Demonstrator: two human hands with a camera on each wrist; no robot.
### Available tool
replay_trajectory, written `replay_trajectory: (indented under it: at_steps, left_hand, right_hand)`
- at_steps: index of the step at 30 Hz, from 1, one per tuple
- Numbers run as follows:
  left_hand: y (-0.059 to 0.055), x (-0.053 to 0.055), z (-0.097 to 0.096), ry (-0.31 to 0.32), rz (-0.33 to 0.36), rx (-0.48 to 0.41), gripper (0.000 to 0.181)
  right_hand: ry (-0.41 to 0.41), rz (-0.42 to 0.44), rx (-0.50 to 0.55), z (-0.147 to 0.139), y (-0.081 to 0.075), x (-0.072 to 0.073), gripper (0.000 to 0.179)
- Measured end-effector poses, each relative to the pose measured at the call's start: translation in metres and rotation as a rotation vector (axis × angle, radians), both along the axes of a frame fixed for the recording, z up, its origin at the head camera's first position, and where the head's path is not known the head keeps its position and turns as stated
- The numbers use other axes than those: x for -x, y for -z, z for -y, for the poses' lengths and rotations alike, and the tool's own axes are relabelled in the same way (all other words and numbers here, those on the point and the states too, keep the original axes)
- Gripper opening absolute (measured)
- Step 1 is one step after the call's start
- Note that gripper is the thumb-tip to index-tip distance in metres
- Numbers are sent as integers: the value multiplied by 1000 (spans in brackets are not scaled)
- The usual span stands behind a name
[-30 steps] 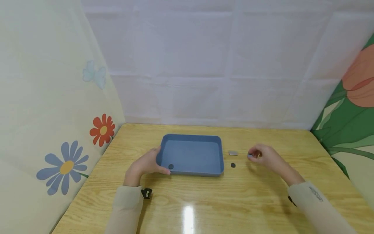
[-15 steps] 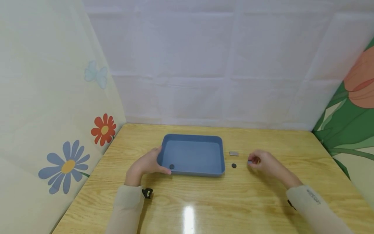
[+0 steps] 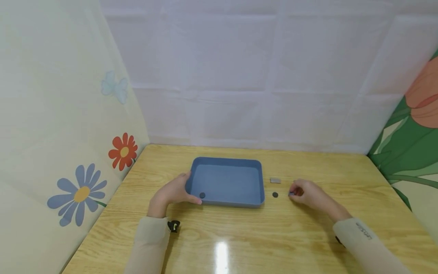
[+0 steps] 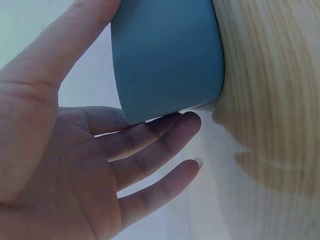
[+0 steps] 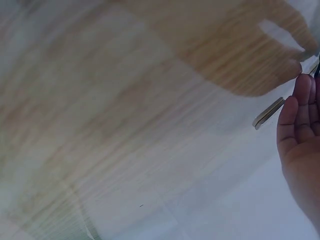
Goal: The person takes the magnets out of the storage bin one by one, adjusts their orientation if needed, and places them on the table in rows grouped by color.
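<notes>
In the head view, my left hand (image 3: 173,189) holds the left end of a shallow blue tray (image 3: 226,203), thumb at the front side and fingers along the left. The left wrist view shows the thumb and fingers on either side of the tray's corner (image 4: 167,60). A small dark round disc (image 3: 202,195) lies inside, near the front left corner. My right hand (image 3: 309,194) pinches a small blue-grey piece (image 3: 291,193) low over the table; its kind is unclear. Just left of it lie another dark disc (image 3: 275,195) and a small grey rectangular piece (image 3: 275,180).
The wooden table (image 3: 260,236) runs back to a pale cloth wall (image 3: 219,76). Flower-printed cloths stand at the left (image 3: 82,194) and right (image 3: 410,152) sides. The grey piece (image 5: 268,113) also shows beside the fingers in the right wrist view.
My right hand has moved a little toward the table's front edge, with the small piece still pinched. The left hand keeps its hold on the tray. The head view has shifted slightly.
</notes>
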State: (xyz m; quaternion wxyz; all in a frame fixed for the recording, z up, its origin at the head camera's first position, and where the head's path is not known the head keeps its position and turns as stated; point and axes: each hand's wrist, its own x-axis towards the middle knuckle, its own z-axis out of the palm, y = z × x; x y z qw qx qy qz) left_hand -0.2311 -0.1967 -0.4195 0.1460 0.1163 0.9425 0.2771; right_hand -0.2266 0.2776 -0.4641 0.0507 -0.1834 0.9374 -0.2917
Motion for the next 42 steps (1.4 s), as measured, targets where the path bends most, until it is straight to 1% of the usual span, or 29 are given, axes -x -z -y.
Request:
replay_trajectory:
  at_steps: [7,9,12,16,19,24,27,32,38,42]
  left_hand:
    - [0,0,0,-6,-1,6,133]
    - [0,0,0,-9,-2,5,133]
    - [0,0,0,-10,-1,6,133]
    - [-1,0,0,-9,3,12,133]
    - [-1,-1,0,-8,9,13,133]
    - [0,-1,0,-5,9,11,133]
    - [0,0,0,-7,8,9,134]
    - [0,-1,1,-11,11,6,134]
    - [0,-1,0,-9,11,9,135]
    - [1,0,0,-11,14,6,136]
  right_hand:
    - [-15,7,10,-2,-3,-1,8]
    - [-1,22,20,-3,-6,-1,8]
    - [32,22,26,-6,-11,-1,10]
    - [55,-2,14,-7,-19,0,14]
    - [52,-11,4,-7,-23,0,15]
    - [38,-41,-7,-2,-26,6,17]
    - [21,-64,-3,6,-30,10,17]
    - [-15,-93,9,27,-39,17,18]
    - [-65,-89,17,60,-49,25,19]
    - [-109,-68,20,86,-58,30,17]
